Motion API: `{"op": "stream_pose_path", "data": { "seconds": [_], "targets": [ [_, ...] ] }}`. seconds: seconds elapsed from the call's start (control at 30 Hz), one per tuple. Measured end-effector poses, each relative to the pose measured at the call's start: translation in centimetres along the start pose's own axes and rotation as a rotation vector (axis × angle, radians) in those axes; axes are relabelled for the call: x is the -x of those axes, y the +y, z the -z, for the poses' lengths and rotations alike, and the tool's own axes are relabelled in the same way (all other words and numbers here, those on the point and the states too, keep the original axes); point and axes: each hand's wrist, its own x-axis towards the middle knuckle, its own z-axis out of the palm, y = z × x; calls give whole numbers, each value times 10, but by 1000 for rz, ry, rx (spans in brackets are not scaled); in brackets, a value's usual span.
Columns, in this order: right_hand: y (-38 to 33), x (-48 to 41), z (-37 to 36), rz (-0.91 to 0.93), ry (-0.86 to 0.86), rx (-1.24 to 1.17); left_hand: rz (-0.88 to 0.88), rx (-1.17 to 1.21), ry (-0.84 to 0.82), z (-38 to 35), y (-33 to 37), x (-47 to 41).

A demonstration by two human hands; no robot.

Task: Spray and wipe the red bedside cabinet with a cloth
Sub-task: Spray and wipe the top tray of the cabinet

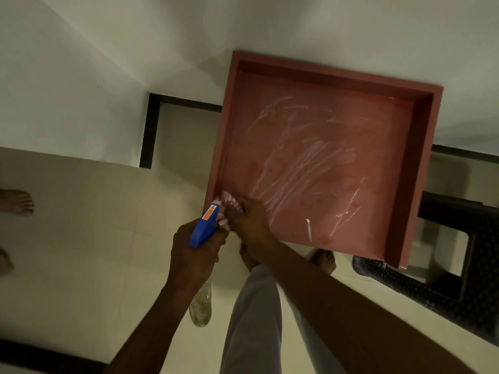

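Head view, nearest first: left hand [197, 251] wrapped around blue-headed clear plastic spray bottle [203, 228], nozzle aimed at the cabinet's near-left corner. Right hand [249, 218] just beside it, gripping a bunched pink-and-white cloth [229, 205] pressed on that corner. Beyond, red square-topped bedside cabinet [324, 157], smeared with whitish wet streaks, against the white wall [108, 63].

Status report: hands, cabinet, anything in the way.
Left hand gripping spray bottle. Right hand pressing cloth at cabinet's near-left corner. Top streaked wet. Nothing on it; dark stool beside.
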Motion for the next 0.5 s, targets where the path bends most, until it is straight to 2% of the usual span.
{"op": "stream_pose_path", "data": {
  "seconds": [0.07,0.13,0.23,0.33,0.5],
  "targets": [
    [-29,-36,9,17,121,-90,-9,5,1,-2,3,-3],
    [-59,-70,14,90,231,-61,-15,16,10,-3,8,-9],
    [-94,-95,19,100,283,-63,-31,47,23,-5,18,-17],
    [-101,-90,24,142,146,-199,-42,75,28,-7,29,-27],
    [-46,-59,25,113,-30,-111,-41,124,20,-12,38,-41]
  ]
}}
